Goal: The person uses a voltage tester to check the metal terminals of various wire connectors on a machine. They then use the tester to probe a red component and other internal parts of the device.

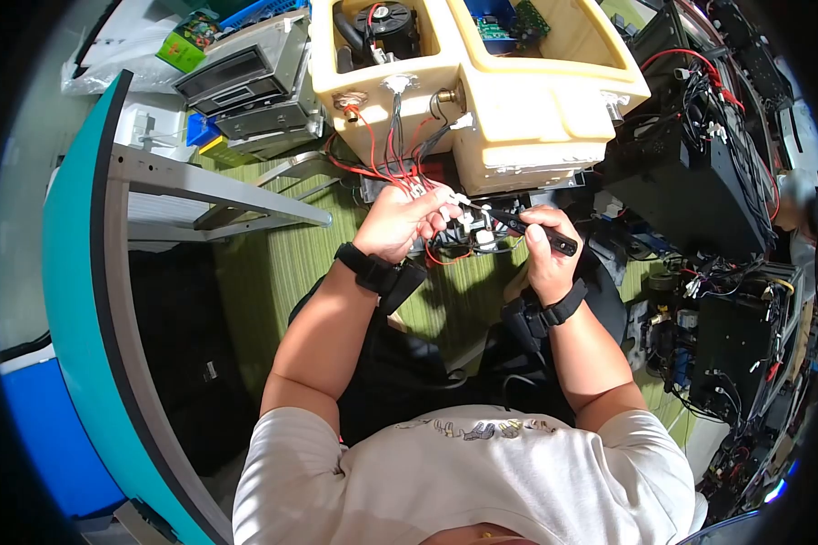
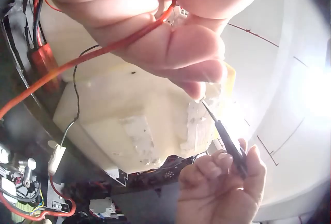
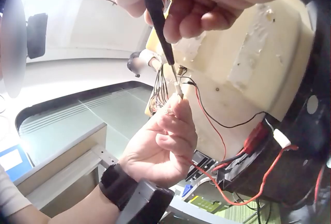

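My left hand (image 1: pixel 393 225) pinches a small white connector (image 3: pixel 178 88) between thumb and fingertips. A red wire (image 2: pixel 93 53) runs out from under its curled fingers. My right hand (image 1: pixel 547 259) grips a slim black-handled tool (image 2: pixel 226 138) with a thin metal tip; the frames do not show its exact kind. In the right wrist view, the tip points down right at the connector held in the left fingertips. Bundled red and black wires (image 1: pixel 398 150) hang from the cream-coloured housing (image 1: pixel 536 118) just beyond both hands.
Below the housing lie more white connectors (image 1: pixel 484 238) and loose wiring. Another white connector (image 3: pixel 282 138) hangs on a red lead. A metal-framed table (image 1: pixel 227 186) stands at the left. Black equipment with cables (image 1: pixel 691 186) crowds the right.
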`<action>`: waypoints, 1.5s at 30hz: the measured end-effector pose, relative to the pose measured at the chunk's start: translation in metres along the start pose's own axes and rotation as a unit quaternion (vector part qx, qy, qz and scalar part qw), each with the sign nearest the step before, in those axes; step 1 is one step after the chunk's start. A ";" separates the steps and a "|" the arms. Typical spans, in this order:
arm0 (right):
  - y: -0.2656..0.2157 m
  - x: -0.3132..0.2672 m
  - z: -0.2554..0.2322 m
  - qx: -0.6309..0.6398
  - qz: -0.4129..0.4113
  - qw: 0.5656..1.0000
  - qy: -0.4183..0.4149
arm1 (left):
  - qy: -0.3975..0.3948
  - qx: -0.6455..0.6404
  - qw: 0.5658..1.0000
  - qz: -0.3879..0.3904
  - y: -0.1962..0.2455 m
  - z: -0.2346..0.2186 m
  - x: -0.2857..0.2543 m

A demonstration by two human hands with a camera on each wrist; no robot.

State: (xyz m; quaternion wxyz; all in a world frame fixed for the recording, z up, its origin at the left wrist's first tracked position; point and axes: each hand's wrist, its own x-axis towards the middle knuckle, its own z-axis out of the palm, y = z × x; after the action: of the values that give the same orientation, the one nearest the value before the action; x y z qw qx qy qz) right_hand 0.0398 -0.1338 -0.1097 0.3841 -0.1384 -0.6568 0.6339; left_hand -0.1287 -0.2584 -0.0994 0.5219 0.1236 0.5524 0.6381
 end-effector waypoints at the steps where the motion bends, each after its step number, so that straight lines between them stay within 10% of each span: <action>1: -0.001 0.000 0.000 0.002 0.003 1.000 0.002 | -0.005 -0.003 1.000 0.002 0.000 0.000 0.000; 45: -0.003 -0.001 0.002 0.003 -0.022 1.000 -0.019 | -0.054 -0.062 0.996 -0.026 0.002 0.005 -0.004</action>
State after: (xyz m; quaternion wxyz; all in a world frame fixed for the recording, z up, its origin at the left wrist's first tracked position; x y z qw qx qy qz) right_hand 0.0399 -0.1363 -0.1066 0.3857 -0.1106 -0.6649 0.6300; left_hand -0.1240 -0.2580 -0.0944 0.5746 0.1110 0.4859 0.6492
